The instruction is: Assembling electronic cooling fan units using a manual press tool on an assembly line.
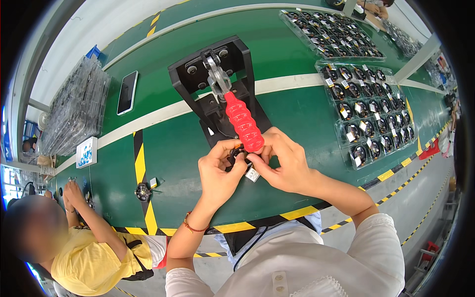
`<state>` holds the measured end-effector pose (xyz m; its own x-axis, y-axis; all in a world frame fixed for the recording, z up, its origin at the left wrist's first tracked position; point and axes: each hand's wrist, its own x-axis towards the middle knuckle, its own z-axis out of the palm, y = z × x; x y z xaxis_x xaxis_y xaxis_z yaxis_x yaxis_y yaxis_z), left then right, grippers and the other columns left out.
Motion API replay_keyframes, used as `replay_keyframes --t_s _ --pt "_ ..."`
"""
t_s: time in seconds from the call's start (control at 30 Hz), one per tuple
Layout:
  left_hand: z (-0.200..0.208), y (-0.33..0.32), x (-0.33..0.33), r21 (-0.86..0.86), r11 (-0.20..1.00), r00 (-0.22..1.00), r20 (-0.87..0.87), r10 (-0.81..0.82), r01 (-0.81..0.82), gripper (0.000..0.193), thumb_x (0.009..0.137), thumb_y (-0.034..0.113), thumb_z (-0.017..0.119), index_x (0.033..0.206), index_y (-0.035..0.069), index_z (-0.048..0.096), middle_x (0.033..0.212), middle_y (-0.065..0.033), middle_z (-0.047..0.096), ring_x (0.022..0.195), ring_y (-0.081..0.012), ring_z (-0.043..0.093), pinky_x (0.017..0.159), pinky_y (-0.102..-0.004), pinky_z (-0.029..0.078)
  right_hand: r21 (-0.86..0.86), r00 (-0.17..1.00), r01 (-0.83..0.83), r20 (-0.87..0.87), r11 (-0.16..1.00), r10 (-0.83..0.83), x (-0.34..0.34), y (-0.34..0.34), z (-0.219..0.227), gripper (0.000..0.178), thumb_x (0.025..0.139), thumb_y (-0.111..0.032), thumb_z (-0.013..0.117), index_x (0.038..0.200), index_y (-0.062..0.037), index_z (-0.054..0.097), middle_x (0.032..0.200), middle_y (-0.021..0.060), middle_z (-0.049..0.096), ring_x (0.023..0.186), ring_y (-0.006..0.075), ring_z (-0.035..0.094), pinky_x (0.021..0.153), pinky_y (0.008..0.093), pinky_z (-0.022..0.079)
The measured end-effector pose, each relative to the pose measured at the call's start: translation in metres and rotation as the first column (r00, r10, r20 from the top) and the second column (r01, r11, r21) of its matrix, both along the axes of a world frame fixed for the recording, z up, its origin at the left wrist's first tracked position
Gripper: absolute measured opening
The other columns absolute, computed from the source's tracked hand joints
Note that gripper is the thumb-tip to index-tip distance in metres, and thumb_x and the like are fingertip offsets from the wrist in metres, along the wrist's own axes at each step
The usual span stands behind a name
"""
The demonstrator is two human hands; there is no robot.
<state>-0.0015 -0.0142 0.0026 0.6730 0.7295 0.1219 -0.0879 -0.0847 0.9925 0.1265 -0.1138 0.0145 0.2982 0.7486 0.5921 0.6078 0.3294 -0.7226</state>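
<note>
My left hand [217, 175] and my right hand [284, 161] meet at the front of a black toggle clamp fixture [210, 109]. Between their fingertips they grip a small round black part [238, 154], mostly covered by the fingers. A white label tag [253, 174] hangs from it beneath my right thumb. The clamp's ribbed red handle [243, 123] points down toward me, its end just above the fingers of both hands. A similar round black part [143, 192] with a white tag lies on the table to the left.
Clear plastic trays of round black parts [366, 111] stand at the right and far right. Stacked empty trays [79, 106], a phone [127, 93] and a small white box [86, 152] are on the left. A co-worker in yellow [94, 257] works at the lower left.
</note>
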Motion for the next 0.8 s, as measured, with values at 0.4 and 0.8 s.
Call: replay_keyframes --t_s 0.4,0.8 --pt "-0.008 0.035 -0.002 -0.641 0.431 0.541 0.767 0.344 0.635 0.022 0.081 0.007 0.065 0.101 0.007 0.056 0.092 -0.0041 0.048 0.08 -0.0161 0.052 0.072 -0.0251 0.049 0.44 0.579 -0.301 0.789 0.846 -0.205 0.057 0.075 0.078 0.036 0.066 -0.029 0.077 0.085 -0.0032 0.061 0.099 0.0115 0.059 0.077 0.0264 0.059 0.066 0.0322 0.049" --pt "-0.035 0.07 -0.006 -0.663 0.299 0.476 0.72 0.505 0.686 0.029 0.086 0.007 0.059 0.111 -0.004 0.05 0.109 -0.0173 0.051 0.081 -0.0181 0.048 0.069 -0.0248 0.045 0.106 0.754 0.462 0.476 0.881 -0.453 0.059 0.097 0.141 0.031 0.091 -0.029 0.055 0.081 0.0002 0.055 0.06 0.0154 0.056 0.056 0.0342 0.058 0.051 0.0426 0.046"
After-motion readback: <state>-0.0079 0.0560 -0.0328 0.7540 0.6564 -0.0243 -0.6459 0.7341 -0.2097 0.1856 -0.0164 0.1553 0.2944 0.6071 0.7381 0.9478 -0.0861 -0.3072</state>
